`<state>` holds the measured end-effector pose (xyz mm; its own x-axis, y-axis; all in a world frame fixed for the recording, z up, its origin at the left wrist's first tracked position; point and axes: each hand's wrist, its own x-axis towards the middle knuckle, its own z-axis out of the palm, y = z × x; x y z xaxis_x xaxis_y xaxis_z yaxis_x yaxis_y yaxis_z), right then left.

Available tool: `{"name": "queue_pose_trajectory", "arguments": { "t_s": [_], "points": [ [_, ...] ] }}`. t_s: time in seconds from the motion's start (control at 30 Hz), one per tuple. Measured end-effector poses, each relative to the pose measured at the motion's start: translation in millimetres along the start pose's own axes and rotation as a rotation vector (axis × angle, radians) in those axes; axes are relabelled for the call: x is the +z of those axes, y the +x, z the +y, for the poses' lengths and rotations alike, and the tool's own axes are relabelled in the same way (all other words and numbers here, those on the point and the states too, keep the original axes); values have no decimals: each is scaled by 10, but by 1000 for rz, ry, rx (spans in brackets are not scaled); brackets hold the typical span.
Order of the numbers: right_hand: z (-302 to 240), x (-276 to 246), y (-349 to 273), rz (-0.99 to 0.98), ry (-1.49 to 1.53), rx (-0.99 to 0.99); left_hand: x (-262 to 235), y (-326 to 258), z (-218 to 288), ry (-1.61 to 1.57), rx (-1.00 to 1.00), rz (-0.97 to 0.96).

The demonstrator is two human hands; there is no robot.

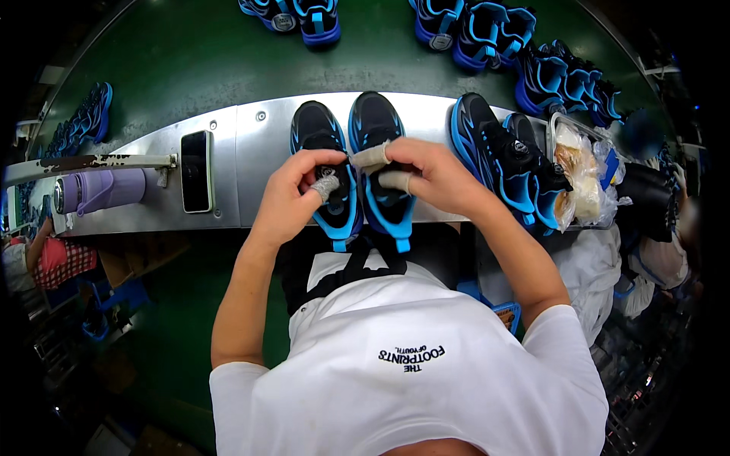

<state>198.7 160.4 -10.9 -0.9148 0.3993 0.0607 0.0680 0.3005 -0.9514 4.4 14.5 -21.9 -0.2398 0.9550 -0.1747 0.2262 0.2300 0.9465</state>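
Note:
Two black and blue sneakers stand side by side on the metal shelf (251, 129) in front of me. My left hand (293, 194) rests on the left sneaker (319, 133), fingers curled at its tongue, with tape wrapped on a fingertip. My right hand (426, 175) grips the opening of the right sneaker (376, 121); its thumb and a finger are taped too. Both shoes point away from me, heels hanging over the shelf's near edge.
Another pair of black and blue sneakers (502, 159) lies to the right, next to a clear tray of plastic-wrapped items (582, 175). A phone (196, 171) and a purple bottle (103, 190) sit to the left. More sneakers (471, 30) ride the green conveyor (182, 61) beyond.

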Motion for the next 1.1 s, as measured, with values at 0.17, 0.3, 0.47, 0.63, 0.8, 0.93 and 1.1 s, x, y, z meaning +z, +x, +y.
{"name": "queue_pose_trajectory", "arguments": {
  "t_s": [0.17,0.3,0.47,0.63,0.8,0.93,1.1],
  "points": [
    [-12,-27,28,107,-286,16,294,-180,329,507,273,519],
    [36,-169,57,-157,-156,-47,638,-426,477,-184,-168,-141],
    [131,-58,41,34,-251,-92,849,-281,310,-895,-523,-142],
    [55,-199,45,-108,106,183,957,-239,274,-1094,-529,-28],
    [204,-231,-11,-144,-1,13,1023,-162,275,-996,-510,17],
    [234,-28,-64,81,-237,-73,1046,-180,300,-952,-502,21],
    [85,-160,-16,14,-145,185,989,-176,259,-982,-527,-18]
  ]
}}
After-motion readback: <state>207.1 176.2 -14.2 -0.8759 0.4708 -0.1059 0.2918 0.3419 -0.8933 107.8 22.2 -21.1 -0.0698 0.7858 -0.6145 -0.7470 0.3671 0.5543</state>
